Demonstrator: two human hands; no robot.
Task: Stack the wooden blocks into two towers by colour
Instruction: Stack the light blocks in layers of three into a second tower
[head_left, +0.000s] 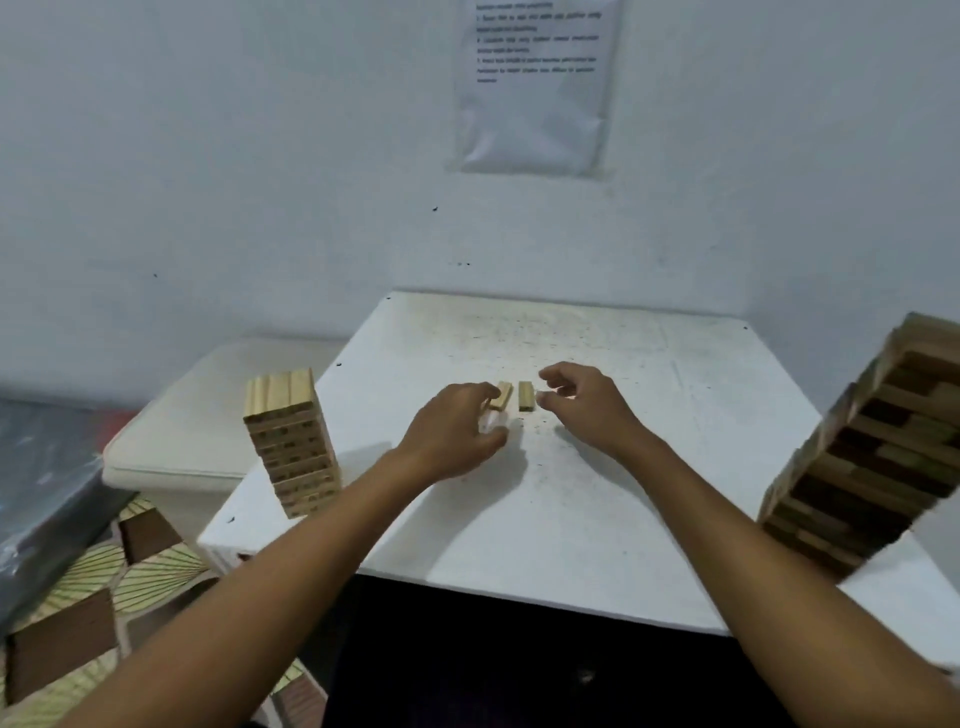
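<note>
Two pale wooden blocks lie side by side in the middle of the white table: a left block and a right block. My left hand curls just left of the left block, fingertips touching or nearly touching it. My right hand hovers just right of the right block, fingers bent and apart, holding nothing. A tower of pale blocks stands at the table's left edge. A taller tower of mixed dark and pale blocks stands at the right edge.
A white wall with a taped paper sheet rises behind the table. A cream cushion and a patterned floor lie to the left, below the table. The table's front edge is near my body.
</note>
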